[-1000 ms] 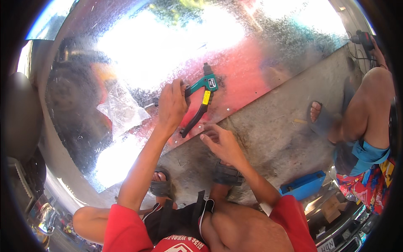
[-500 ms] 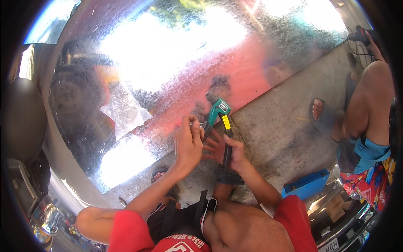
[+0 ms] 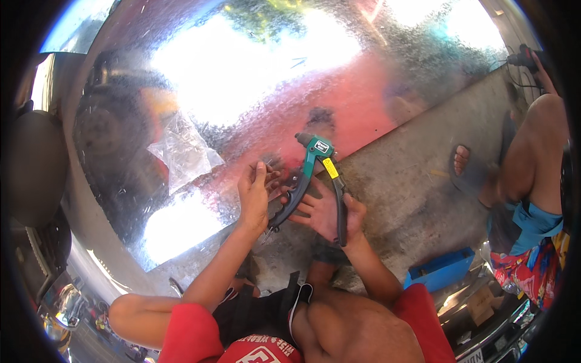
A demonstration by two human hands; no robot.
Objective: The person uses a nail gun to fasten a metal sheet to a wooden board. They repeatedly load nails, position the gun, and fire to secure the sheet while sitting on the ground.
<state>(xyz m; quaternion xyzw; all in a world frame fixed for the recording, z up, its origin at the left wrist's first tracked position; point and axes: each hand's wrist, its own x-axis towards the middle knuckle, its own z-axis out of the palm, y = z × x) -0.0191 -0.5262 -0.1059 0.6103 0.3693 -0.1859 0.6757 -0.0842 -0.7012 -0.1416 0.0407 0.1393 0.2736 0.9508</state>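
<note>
Teal and black, the hand riveter [image 3: 315, 181] sits right at the centre of things, nose pointing up toward the shiny metal sheet [image 3: 254, 91] that lies on the concrete floor [image 3: 405, 187], handles spread wide in a V. The right hand [image 3: 330, 212] lies open-palmed under the tool, one handle resting across it, the fingers loose rather than clamped. The left hand [image 3: 254, 196] is up beside the other handle, fingertips pinched together near the tool's head; it seems to be holding something small, though what it is cannot be made out. A crumpled clear plastic bag [image 3: 184, 151] lies on the sheet just to the left. To do this well, I judge the handles should stay fully spread while anything is fed into the nose, the tool kept steady in the palm so the nose does not wander, and the small piece pushed squarely home. At the right another person's bare leg and sandalled foot [image 3: 466, 166] rest on the concrete, well apart, and a blue tray [image 3: 439, 272] sits near the right elbow.
</note>
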